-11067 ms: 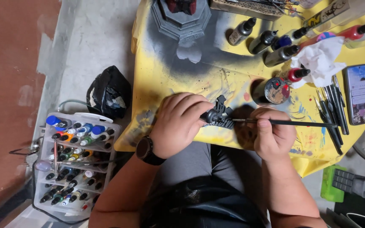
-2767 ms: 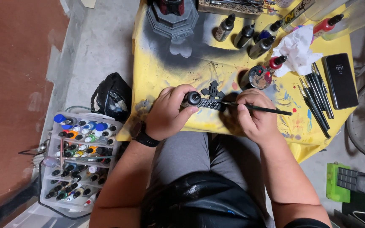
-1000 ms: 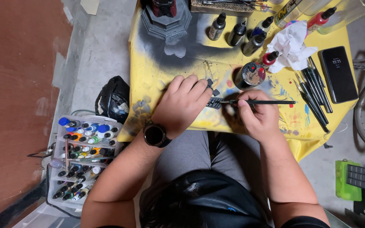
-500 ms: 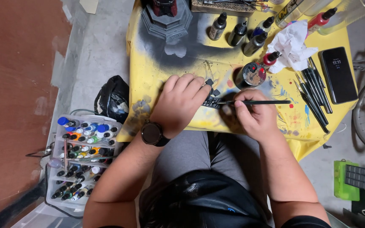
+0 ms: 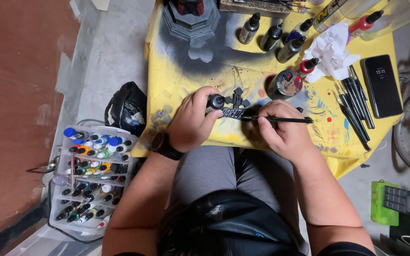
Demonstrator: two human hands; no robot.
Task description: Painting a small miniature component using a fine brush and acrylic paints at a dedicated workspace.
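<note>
My left hand (image 5: 194,121) grips a small black model piece (image 5: 231,106) on a round handle, held over the yellow paint-stained table cover (image 5: 176,80). A black cross-shaped part sticks up from the piece. My right hand (image 5: 283,130) holds a thin black paintbrush (image 5: 281,119) level, with its tip against the model's right side. A black watch sits on my left wrist.
Several dark paint bottles (image 5: 271,35), a stained round pot (image 5: 286,84), a crumpled white tissue (image 5: 330,50), spare brushes (image 5: 354,106) and a black phone (image 5: 381,85) lie on the table. A grey model base (image 5: 191,21) stands at the far edge. A clear rack of paint bottles (image 5: 91,175) and a black bag (image 5: 126,106) sit on the floor, left.
My left hand has turned the model so its round handle and cross-shaped part now show. The brush stays at the model's right side, with small shifts only.
</note>
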